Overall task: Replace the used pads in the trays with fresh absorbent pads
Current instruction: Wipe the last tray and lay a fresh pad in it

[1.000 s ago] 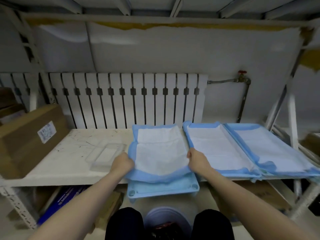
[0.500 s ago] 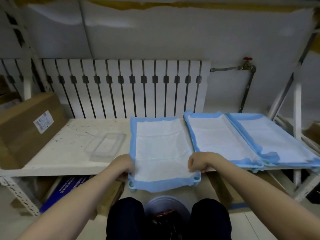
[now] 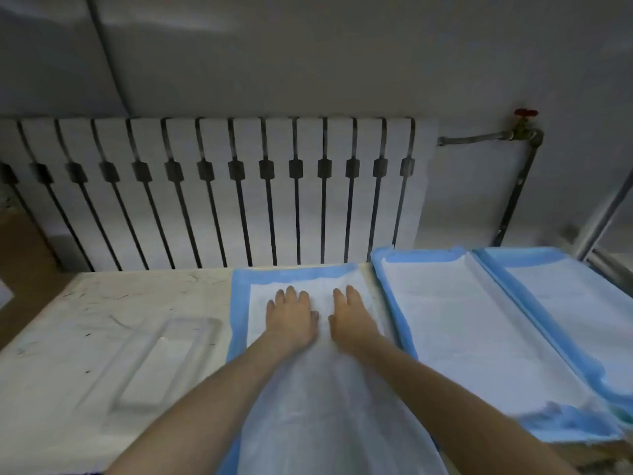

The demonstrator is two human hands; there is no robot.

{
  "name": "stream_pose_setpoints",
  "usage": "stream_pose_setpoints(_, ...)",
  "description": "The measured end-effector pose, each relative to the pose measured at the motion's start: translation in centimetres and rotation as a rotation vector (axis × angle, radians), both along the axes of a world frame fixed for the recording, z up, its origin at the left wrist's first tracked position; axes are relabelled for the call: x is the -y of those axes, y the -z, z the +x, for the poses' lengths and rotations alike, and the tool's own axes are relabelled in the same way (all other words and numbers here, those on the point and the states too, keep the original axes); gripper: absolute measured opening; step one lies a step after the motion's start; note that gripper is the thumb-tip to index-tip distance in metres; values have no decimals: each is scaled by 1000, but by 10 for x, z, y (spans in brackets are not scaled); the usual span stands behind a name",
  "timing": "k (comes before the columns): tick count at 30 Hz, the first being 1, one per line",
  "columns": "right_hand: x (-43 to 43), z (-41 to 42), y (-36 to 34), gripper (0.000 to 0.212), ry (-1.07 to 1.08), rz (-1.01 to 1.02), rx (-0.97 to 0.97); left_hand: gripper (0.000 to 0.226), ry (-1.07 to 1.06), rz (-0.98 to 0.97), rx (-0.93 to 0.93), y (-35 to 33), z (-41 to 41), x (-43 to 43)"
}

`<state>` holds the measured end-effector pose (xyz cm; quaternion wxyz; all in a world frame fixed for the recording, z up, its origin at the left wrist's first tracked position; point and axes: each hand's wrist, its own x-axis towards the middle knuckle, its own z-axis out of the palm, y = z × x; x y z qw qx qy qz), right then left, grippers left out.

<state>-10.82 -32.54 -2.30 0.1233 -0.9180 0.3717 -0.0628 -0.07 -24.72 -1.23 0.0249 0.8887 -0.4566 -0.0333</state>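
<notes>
A fresh absorbent pad, white with a blue border, lies spread over the middle tray on the white shelf. The tray under it is hidden. My left hand and my right hand both lie flat on the far part of this pad, side by side, fingers straight and pointing at the wall. To the right lie two more pads of the same kind, the second pad and the third pad, each spread over its tray.
A clear plastic lid or tray lies on the shelf to the left of the middle pad. A white radiator stands right behind the shelf. A pipe with a red valve runs down the wall at the right.
Both hands let go of the pad's near corners and moved to its far part, where they now press flat. The camera has moved in closer and lower over the shelf.
</notes>
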Motion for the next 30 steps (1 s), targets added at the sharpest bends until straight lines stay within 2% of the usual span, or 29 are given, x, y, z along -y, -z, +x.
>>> stream_pose_setpoints(2, 5, 9, 15, 60, 19, -26, -117, 66, -64, 58, -32, 27, 18, 8)
stream_pose_setpoints(4, 6, 19, 25, 61, 62, 20, -169, 71, -95, 40, -48, 44, 31, 11)
stream_pose_setpoints(7, 13, 34, 25, 60, 110, 73, -240, 75, -41, 30, -64, 49, 41, 15)
stream_pose_setpoints(9, 19, 37, 12, 52, 131, -11, -263, 76, -4, 43, -104, 44, 48, 19)
stream_pose_setpoints(11, 26, 46, 7, 42, 37, -112, -218, 66, 20, 37, -148, 33, 61, 21)
stream_pose_setpoints(13, 31, 57, 12, 41, -161, -126, -162, 59, 49, 33, -160, 18, 73, 24)
stream_pose_setpoints(15, 37, 61, 19, 46, -204, -27, -142, 75, 51, 101, -186, 4, 80, 27)
stream_pose_setpoints(19, 52, 54, 29, 57, 54, 8, -28, 112, 6, 290, -249, -5, 84, 29)
stream_pose_setpoints(23, 41, 58, 37, 61, 102, 0, -76, 128, -21, 373, -282, 3, 88, 30)
stream_pose_setpoints(25, 41, 58, 31, 56, 87, 15, -97, 111, -44, 290, -311, 3, 88, 29)
stream_pose_setpoints(26, 46, 57, 23, 51, 68, -7, -82, 87, -71, 132, -277, 1, 88, 27)
stream_pose_setpoints(27, 52, 55, 14, 45, 47, -69, -55, 60, -110, -72, -192, -1, 89, 25)
stream_pose_setpoints(28, 58, 52, 5, 44, 28, -159, -28, 42, -153, -248, -71, -3, 90, 22)
stream_pose_setpoints(29, 64, 50, -2, 47, 17, -241, -11, 38, -189, -325, 52, -7, 91, 19)
stream_pose_setpoints(30, 70, 48, -7, 51, 23, -283, -10, 41, -221, -319, 120, -9, 96, 16)
